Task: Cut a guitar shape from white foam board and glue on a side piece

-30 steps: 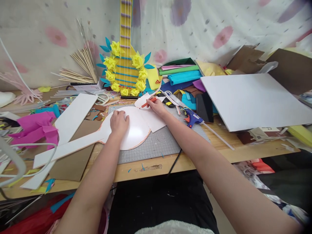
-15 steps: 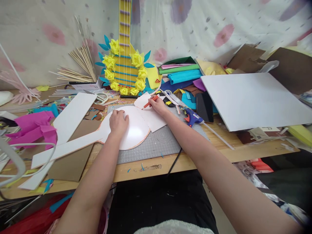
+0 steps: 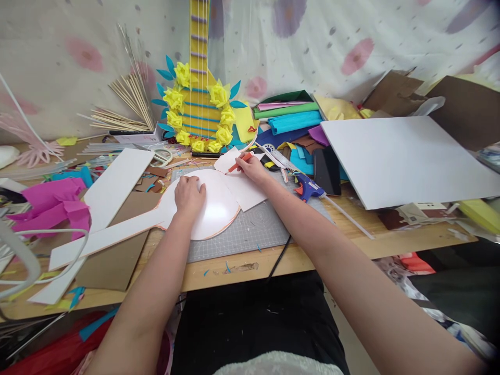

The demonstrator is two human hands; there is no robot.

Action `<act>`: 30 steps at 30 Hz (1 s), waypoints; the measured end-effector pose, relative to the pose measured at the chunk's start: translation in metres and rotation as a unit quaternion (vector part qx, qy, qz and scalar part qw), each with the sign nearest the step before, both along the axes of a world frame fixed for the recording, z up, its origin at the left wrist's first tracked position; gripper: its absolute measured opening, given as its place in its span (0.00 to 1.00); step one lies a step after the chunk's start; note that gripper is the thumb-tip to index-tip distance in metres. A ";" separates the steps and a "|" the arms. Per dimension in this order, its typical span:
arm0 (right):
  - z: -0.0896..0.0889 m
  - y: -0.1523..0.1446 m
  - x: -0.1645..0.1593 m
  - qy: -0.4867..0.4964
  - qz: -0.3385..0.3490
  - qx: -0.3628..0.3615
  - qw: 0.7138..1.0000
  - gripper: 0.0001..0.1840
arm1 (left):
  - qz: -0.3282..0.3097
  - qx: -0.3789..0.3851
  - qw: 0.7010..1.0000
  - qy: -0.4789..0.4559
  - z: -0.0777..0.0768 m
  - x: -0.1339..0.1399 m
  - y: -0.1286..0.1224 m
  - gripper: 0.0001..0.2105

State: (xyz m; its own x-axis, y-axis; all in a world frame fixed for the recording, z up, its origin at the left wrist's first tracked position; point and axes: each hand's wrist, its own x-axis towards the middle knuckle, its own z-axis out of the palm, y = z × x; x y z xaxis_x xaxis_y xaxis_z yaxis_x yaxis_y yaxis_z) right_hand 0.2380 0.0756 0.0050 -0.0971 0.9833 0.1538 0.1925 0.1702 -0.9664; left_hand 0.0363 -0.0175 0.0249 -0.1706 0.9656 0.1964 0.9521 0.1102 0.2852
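A white guitar-shaped board point(image 3: 219, 211), with a rounded body and a long neck, lies on the grey cutting mat point(image 3: 253, 229). Orange lines run along parts of its rim. My left hand point(image 3: 190, 197) rests flat on the board's body, fingers slightly apart, holding nothing. Between the fingers of my right hand point(image 3: 252, 169) is an orange marker point(image 3: 242, 161), its tip down by the upper right edge of the board. Under that edge sits another white sheet point(image 3: 248, 194), partly covered by the board and by my right hand.
A yellow paper guitar point(image 3: 201, 112) with flowers stands behind. Right of the mat are a blue glue gun point(image 3: 308, 186), a dark phone point(image 3: 327, 172) and a large white board point(image 3: 406, 161). Brown cardboard point(image 3: 113, 268), magenta paper point(image 3: 54, 205) and scissors point(image 3: 162, 155) lie left.
My right hand and the marker have shifted slightly left along the board's edge. My left hand stays in place on the board.
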 end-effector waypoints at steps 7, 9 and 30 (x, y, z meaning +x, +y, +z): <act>0.004 -0.005 0.006 0.023 0.007 -0.001 1.000 0.11 | -0.004 0.004 1.000 -0.002 -0.001 -0.001 0.001 0.16; 0.005 -0.005 0.004 0.022 0.033 0.001 0.999 0.13 | -0.005 0.005 1.000 -0.001 -0.001 -0.001 0.001 0.16; 0.008 -0.004 0.003 0.009 0.053 0.008 0.999 0.13 | 0.000 0.006 1.000 -0.001 -0.003 -0.003 0.001 0.17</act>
